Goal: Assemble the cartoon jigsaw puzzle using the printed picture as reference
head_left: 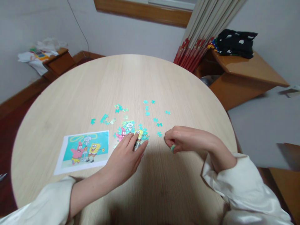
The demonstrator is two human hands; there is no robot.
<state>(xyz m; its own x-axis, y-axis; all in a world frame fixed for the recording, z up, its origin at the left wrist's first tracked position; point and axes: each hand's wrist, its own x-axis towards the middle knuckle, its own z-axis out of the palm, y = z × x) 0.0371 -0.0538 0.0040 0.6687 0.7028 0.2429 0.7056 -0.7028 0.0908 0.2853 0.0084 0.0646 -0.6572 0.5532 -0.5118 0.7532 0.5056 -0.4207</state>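
Note:
A partly joined cartoon jigsaw [128, 128] lies near the middle of the round wooden table [131, 81]. My left hand [124, 159] rests on its near edge, fingers stretched out and pressing on the pieces. My right hand [185, 139] sits just to the right of it, fingers curled in a pinch around a small teal puzzle piece [172, 147]. Several loose teal pieces [150, 111] lie scattered beyond both hands. A printed reference picture [85, 151] of the same cartoon lies flat to the left of my left hand.
A wooden desk [248, 72] with a black dotted cloth [235, 42] stands at the back right, beside folded curtains [206, 31]. A low wooden cabinet with papers [44, 56] stands at the back left. A brown floor edge shows on the left.

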